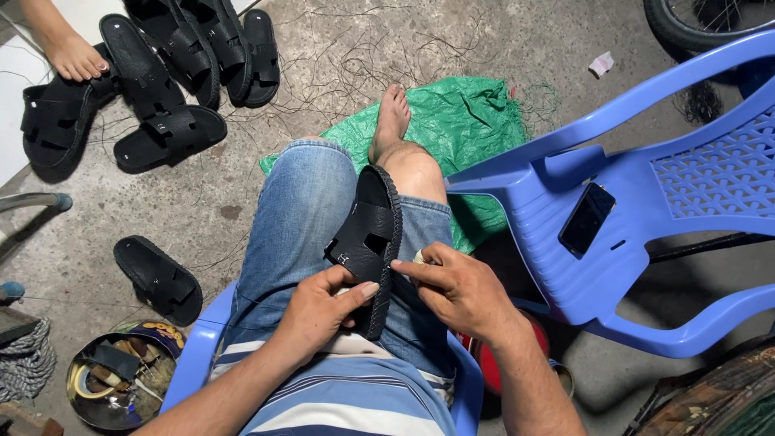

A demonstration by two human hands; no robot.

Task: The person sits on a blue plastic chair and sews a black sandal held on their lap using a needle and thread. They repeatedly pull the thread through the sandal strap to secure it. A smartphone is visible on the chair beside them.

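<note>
A black sandal [367, 234] stands on edge between my thighs, strap side facing left. My left hand [323, 305] grips its lower end, thumb pressed against the sole's rim. My right hand [456, 287] pinches the sandal's edge from the right, with a small pale object at the fingertips; what it is cannot be told. I sit in denim shorts on a blue plastic chair [194, 355], my bare foot [391, 117] resting on a green plastic sheet [468, 121].
A tipped blue plastic chair [646, 210] at right holds a dark phone [587, 219]. Several black sandals [165, 77] lie at top left beside another person's bare foot [69, 52]. One sandal [157, 278] lies at left; a round tin of tools [113, 383] sits at bottom left.
</note>
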